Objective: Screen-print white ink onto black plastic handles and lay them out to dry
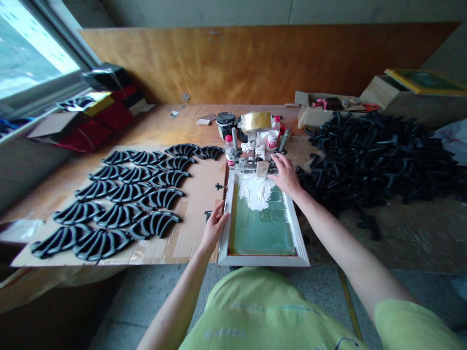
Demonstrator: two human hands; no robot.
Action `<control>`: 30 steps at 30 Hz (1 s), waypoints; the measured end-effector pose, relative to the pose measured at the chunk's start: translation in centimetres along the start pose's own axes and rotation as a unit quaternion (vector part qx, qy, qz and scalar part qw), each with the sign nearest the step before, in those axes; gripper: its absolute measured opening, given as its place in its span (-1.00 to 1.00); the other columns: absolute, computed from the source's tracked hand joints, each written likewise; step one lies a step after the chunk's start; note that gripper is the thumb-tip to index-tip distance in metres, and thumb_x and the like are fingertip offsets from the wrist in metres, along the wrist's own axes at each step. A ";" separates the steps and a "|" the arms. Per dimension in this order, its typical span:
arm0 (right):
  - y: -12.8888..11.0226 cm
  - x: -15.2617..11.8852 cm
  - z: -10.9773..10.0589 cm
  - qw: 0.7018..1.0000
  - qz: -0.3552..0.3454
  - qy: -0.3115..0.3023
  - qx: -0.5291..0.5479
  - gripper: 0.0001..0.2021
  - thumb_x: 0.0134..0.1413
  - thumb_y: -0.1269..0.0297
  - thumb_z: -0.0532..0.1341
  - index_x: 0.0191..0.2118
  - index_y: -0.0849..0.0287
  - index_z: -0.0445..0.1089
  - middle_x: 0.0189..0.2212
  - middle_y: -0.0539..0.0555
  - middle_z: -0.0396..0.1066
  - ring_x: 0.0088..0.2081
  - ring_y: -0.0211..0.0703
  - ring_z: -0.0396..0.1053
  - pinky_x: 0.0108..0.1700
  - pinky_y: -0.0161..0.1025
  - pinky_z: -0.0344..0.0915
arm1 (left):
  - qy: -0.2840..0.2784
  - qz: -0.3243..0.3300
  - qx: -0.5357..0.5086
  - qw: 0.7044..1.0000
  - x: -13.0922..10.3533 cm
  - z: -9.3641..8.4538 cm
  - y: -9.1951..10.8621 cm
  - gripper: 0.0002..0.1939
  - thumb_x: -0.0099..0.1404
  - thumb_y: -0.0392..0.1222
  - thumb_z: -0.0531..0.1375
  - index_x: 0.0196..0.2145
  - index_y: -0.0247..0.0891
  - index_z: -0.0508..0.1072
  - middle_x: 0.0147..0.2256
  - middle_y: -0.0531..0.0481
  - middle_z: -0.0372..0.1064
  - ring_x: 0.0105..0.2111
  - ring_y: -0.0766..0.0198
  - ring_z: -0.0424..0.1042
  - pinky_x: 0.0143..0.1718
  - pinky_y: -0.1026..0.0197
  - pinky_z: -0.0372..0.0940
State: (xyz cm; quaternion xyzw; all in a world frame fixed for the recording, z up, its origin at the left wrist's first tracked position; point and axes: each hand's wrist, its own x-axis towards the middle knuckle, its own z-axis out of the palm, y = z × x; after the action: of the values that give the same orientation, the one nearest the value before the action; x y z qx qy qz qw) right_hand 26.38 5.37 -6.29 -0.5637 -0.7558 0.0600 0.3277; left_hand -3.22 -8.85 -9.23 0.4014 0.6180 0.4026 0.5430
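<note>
A screen printing frame with a green mesh lies on the bench in front of me, white paste smeared over its far part. My left hand is at the frame's left edge, fingers apart, holding nothing visible. Near the far right corner, my right hand reaches with spread fingers beside a small pale block, which stands at the paste's far edge by the metal clamp. A gap shows between those fingers. To the left, rows of black curved, ribbed parts lie on cardboard.
A large heap of black parts covers the right side. Behind the clamp stand a black tub, a tape roll, a white cup and red-capped bottles. An open carton sits at the back right; red boxes are at the left.
</note>
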 end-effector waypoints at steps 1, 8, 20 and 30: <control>-0.9 0.7 0.8 0.999 -0.013 -0.033 -0.018 -0.39 -0.02 0.40 0.35 0.19 0.21 0.27 0.14 0.24 0.26 0.16 0.07 0.22 0.22 0.00 0.19 | -0.001 0.002 0.015 1.000 0.4 0.0 -0.9 -0.16 0.13 0.16 0.26 0.27 -0.24 0.20 -0.55 0.17 0.24 -0.62 0.43 0.16 -0.60 0.37 0.03; -2.3 1.1 3.1 0.965 0.005 -0.222 -0.136 -0.85 0.13 0.33 0.23 -0.18 0.24 0.43 -0.19 0.21 0.47 -0.11 -0.03 0.38 -0.08 -0.22 0.24 | -0.019 0.003 0.048 0.999 2.1 -0.6 -4.2 -0.25 0.17 0.19 0.21 0.22 -0.20 0.25 -0.51 0.16 0.23 -0.59 0.42 0.17 -0.60 0.38 0.01; -5.2 -6.5 2.4 0.942 -0.214 -0.242 -0.085 -0.80 0.09 0.56 0.06 -0.27 0.25 0.41 -0.30 0.18 0.41 -0.15 -0.02 0.29 -0.18 -0.20 0.17 | -0.033 -0.006 0.041 0.999 1.7 -0.7 -4.3 -0.30 0.20 0.19 0.20 0.20 -0.23 0.30 -0.43 0.07 0.35 -0.54 0.38 0.24 -0.57 0.37 0.08; -5.7 -6.2 1.7 0.964 -0.166 -0.195 -0.075 -0.82 0.12 0.56 0.09 -0.29 0.24 0.42 -0.29 0.19 0.40 -0.15 -0.02 0.27 -0.16 -0.19 0.20 | -0.011 -0.005 0.018 1.000 1.5 -0.2 -3.4 -0.30 0.14 0.19 0.25 0.13 -0.28 0.36 -0.48 0.09 0.35 -0.56 0.39 0.25 -0.57 0.37 0.09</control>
State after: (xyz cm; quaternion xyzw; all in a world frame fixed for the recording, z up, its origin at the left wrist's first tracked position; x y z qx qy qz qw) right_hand 21.75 -1.76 -7.65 -0.4306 -0.8904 0.0570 0.1358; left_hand -3.78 -8.70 -12.85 0.4122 0.6217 0.3839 0.5442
